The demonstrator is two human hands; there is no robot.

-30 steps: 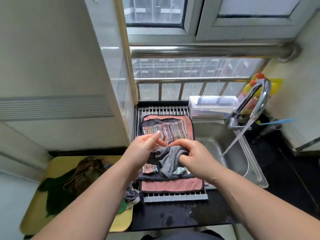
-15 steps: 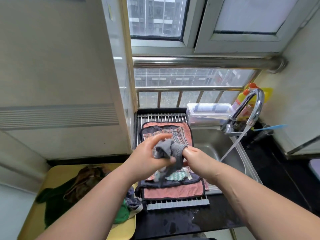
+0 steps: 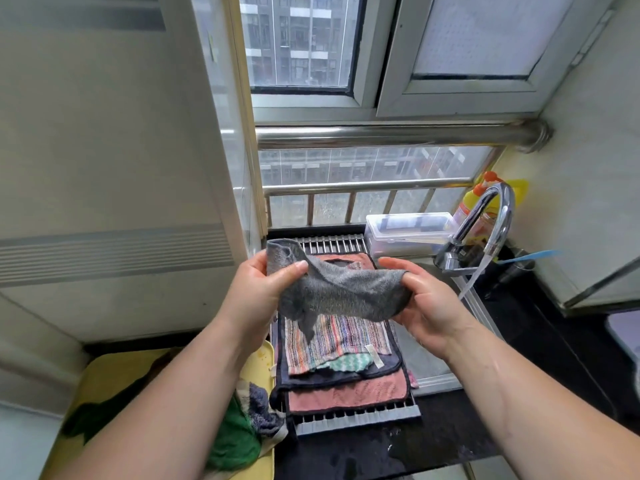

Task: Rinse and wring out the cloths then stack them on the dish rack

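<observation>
Left hand (image 3: 263, 289) and right hand (image 3: 426, 306) each pinch an end of the grey cloth (image 3: 339, 292), held spread above the stack (image 3: 346, 337) on the rack (image 3: 356, 417). Risk: we lay it skewed, it slides off into the sink (image 3: 427, 358); tap (image 3: 504, 209) is running.

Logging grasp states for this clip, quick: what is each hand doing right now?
Left hand: pinching one end of the grey cloth.
Right hand: gripping the cloth's other end.

Daylit window (image 3: 299, 39), pale walls (image 3: 104, 133), black countertop (image 3: 571, 341)
</observation>
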